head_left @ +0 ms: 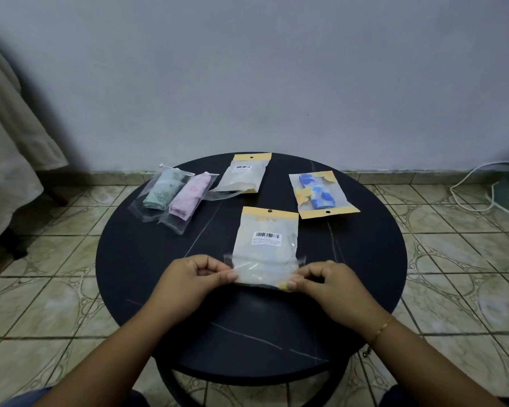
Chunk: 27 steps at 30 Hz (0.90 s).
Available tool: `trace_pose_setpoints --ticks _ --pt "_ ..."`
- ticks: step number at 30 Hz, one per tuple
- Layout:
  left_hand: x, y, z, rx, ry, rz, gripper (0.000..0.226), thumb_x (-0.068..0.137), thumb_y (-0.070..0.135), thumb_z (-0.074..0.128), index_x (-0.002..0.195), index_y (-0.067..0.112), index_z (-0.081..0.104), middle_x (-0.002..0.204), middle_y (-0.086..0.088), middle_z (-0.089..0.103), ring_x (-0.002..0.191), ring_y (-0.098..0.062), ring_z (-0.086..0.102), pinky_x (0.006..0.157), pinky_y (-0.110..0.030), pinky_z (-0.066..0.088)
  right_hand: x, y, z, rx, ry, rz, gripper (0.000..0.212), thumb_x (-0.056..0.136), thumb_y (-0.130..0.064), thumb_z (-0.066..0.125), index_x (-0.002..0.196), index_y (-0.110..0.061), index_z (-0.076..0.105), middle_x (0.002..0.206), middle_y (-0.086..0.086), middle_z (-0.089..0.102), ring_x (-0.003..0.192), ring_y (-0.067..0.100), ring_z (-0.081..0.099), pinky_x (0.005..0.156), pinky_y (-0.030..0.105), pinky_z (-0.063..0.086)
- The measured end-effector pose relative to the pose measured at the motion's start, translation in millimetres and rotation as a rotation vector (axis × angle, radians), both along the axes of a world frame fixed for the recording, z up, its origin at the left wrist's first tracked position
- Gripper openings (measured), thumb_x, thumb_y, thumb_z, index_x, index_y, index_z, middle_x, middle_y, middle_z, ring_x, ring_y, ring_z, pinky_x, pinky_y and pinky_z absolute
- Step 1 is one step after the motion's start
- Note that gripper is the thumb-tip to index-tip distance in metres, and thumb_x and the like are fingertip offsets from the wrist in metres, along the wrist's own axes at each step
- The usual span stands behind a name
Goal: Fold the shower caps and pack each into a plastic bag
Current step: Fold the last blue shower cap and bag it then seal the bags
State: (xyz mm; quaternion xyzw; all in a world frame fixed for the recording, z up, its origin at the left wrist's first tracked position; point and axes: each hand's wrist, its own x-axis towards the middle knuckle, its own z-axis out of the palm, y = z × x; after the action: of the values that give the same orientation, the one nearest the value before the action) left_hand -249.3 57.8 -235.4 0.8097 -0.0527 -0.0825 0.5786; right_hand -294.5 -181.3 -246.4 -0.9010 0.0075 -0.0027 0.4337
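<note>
Hands pinch the near edge of your barcode-labelled plastic bag [266, 251]: left hand [193, 279] and right hand [328, 284] at its corners, on the black round table [135, 259].

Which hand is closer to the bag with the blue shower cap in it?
Right. The right hand is just below the yellow-edged plastic bag with the blue cap. The left hand is farther away, down and across the round black table.
</note>
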Motion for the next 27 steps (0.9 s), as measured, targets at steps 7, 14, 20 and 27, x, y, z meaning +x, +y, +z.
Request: trace_pose_setpoints --ticks 7,14,20,27 --pt "6.5 3.9 3.2 0.042 0.036 -0.021 0.011 0.079 0.027 0.074 0.075 0.016 0.071 0.073 0.006 0.070 0.066 -0.001 0.057 0.065 -0.014 0.043 9.4 3.8 5.7 0.096 0.154 -0.088 0.016 0.083 -0.044 0.065 0.069 -0.038 0.071 0.072 -0.027 0.066 0.090 0.006 0.058 0.106 0.050 0.033" --pt "12.0 -4.7 0.3 0.218 0.008 0.052 0.020 0.084 0.033 0.069 0.070 0.017 0.068 0.047 0.015 0.056 0.042 0.002 0.043 0.052 -0.020 0.035 14.2 15.2 7.4 0.088 0.168 -0.215 0.036 0.087 -0.041 0.061 0.055 -0.023 0.060 0.057 -0.017 0.058 0.073 0.008 0.051 0.100 0.044 0.036" --pt "13.5 -11.8 2.9 0.279 0.004 0.120 0.024 0.081 0.032 0.071 0.068 0.012 0.071 0.048 0.013 0.057 0.039 0.003 0.045 0.046 -0.014 0.035 16.5 20.5 12.7 0.016 0.161 -0.304 0.027 0.086 -0.042 0.062 0.072 -0.019 0.067 0.076 -0.015 0.062 0.085 0.009 0.056 0.099 0.040 0.035" --pt "18.8 -15.3 8.7 0.338 0.042 0.128 0.012 0.077 0.029 0.073 0.080 0.018 0.068 0.065 0.008 0.065 0.058 -0.006 0.055 0.056 -0.023 0.041 21.9 19.7 14.3 0.021 0.186 -0.319 0.029 0.079 -0.042 0.068 0.096 -0.038 0.045 0.084 -0.010 0.062 0.097 0.019 0.057 0.094 0.037 0.039"
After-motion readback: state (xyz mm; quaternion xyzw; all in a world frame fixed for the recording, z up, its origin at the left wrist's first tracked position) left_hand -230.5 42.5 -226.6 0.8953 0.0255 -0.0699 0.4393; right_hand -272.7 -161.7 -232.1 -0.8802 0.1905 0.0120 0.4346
